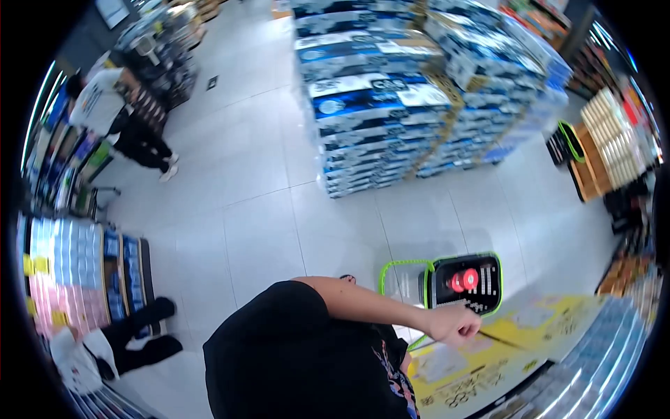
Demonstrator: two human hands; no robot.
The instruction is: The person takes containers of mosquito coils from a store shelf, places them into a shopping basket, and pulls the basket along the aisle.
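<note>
My left forearm reaches across to the right from a black sleeve. My left hand (453,325) is closed in a fist beside the near edge of a black shopping basket (495,283) with a bright green rim. Whatever the fingers hold, if anything, is hidden. A thin dark line runs from the fist over a yellow sign, and I cannot tell whether it is held. Inside the basket lie red-topped containers (463,280). A green-edged frame (398,263) adjoins the basket's left side. My right hand does not show.
Tall stacks of blue and white cartons (380,105) rise ahead. A yellow printed sign (502,349) lies at lower right beside wrapped goods. Two people stand at left, one near dark shelving (157,63), another by pink and blue packs (66,265). Another green-rimmed basket (565,143) sits at right.
</note>
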